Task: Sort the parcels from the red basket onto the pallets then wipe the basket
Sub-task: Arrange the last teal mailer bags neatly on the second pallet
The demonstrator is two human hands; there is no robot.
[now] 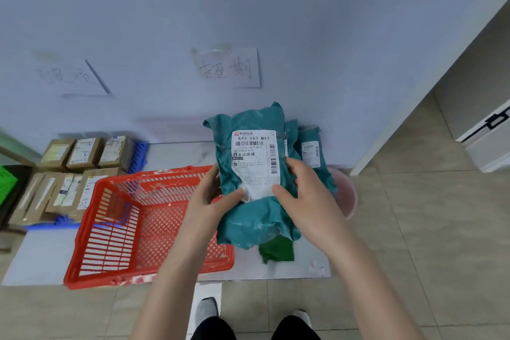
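Observation:
I hold a teal plastic parcel [256, 218] with a white shipping label upright in front of me. My left hand [212, 196] grips its left edge, thumb on the front. My right hand [300, 193] grips the right edge, thumb on the label. The red basket [110, 232] lies on the floor to the left, its mesh bottom bare. Behind the held parcel, other teal parcels [310, 150] lie by the wall. A blue pallet [139, 153] at left bears several brown cardboard parcels [82, 153].
Two handwritten paper signs [227, 67] are taped to the wall. A pink bucket [346, 193] stands right of the parcels. A green item [276, 251] lies under the held parcel. A white cabinet [485, 135] is at far right. My feet are at the bottom edge.

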